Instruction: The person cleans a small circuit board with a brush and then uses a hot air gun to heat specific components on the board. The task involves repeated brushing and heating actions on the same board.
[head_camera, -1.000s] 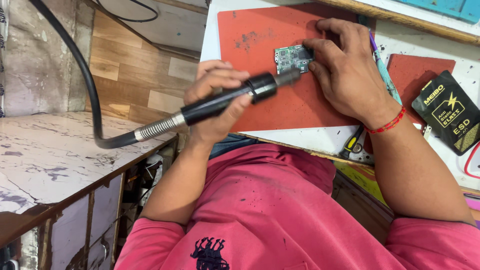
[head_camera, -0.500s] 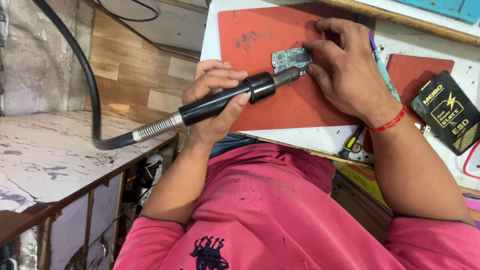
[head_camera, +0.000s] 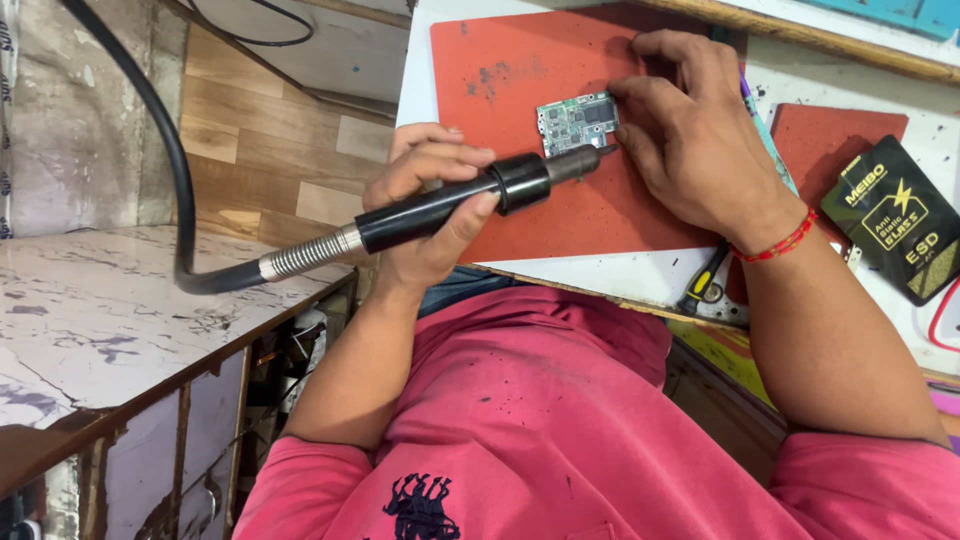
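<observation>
Hands are both at work over the red mat (head_camera: 590, 210). I see the left hand (head_camera: 430, 200) wrapped around a black heat tool (head_camera: 450, 205). Its grip is closed tight on the handle, with the thumb under and the fingers over the top. A thick black hose (head_camera: 160, 150) runs from the back of the tool, up and away to the left.

The tool lies long, from lower left to upper right. Its metal tip (head_camera: 580, 160) points at the small green board (head_camera: 577, 122). The tip sits just beside the lower edge of the board, maybe touching; I cannot tell.

The board lies flat on the mat, up and to the right of the left hand. The right hand (head_camera: 690, 140) is the nearer one. Its fingers are bent down and press on the right edge of the board to hold it in place. I cannot tell if they pinch it or only push on it.

A red thread (head_camera: 775, 245) goes around the right wrist. A black packet (head_camera: 895, 215) lies on the white surface (head_camera: 620, 275), well to the right. A yellow and black tool (head_camera: 705, 285) peeks out under the right arm.
</observation>
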